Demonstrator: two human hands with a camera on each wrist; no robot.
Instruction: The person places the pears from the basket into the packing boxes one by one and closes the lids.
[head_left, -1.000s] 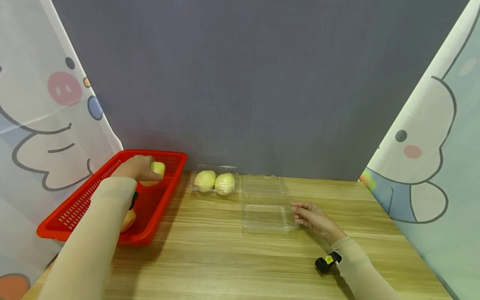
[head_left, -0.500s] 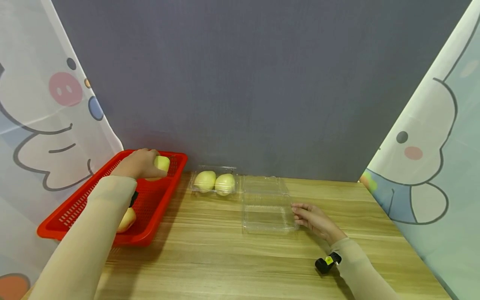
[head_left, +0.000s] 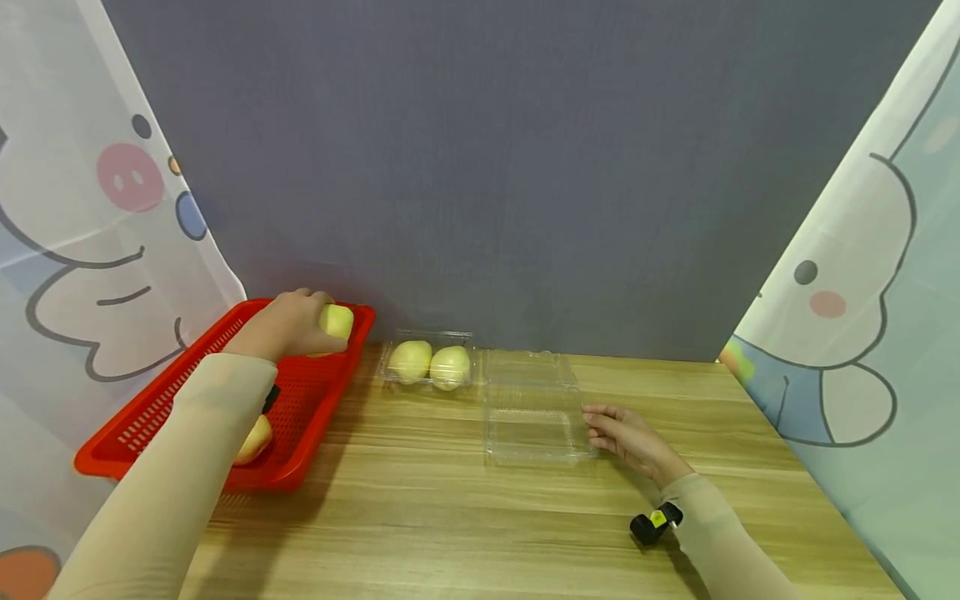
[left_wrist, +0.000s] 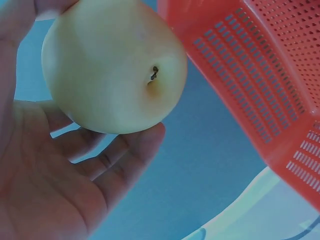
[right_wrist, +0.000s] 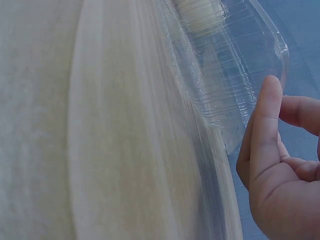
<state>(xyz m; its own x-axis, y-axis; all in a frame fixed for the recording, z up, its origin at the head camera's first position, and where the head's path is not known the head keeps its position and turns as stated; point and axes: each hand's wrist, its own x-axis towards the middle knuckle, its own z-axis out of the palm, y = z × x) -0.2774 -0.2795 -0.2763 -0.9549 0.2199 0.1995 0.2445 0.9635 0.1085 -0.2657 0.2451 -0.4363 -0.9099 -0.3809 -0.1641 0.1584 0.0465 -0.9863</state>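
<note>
My left hand (head_left: 283,325) holds a pale yellow apple (head_left: 337,322) above the far right part of the red basket (head_left: 279,477). In the left wrist view the fingers and thumb curl round the apple (left_wrist: 115,70), whose dark stem hollow faces the camera. An open, clear plastic clamshell box (head_left: 532,429) lies on the table with its lid folded back. My right hand (head_left: 630,442) pinches the right rim of this box. The right wrist view shows the thumb and fingers of the right hand (right_wrist: 280,165) at the clear rim.
A second clear box (head_left: 472,354) with two yellow apples (head_left: 430,365) stands left of the open one, near the dark back panel (head_left: 525,183). Another apple (head_left: 255,442) sits in the basket, partly hidden by my left forearm. Printed cloths (head_left: 840,333) hang at both sides.
My left hand has raised the apple and moved it rightward and away from me, from inside the basket toward its far right rim. The right hand and the open box have stayed still.
</note>
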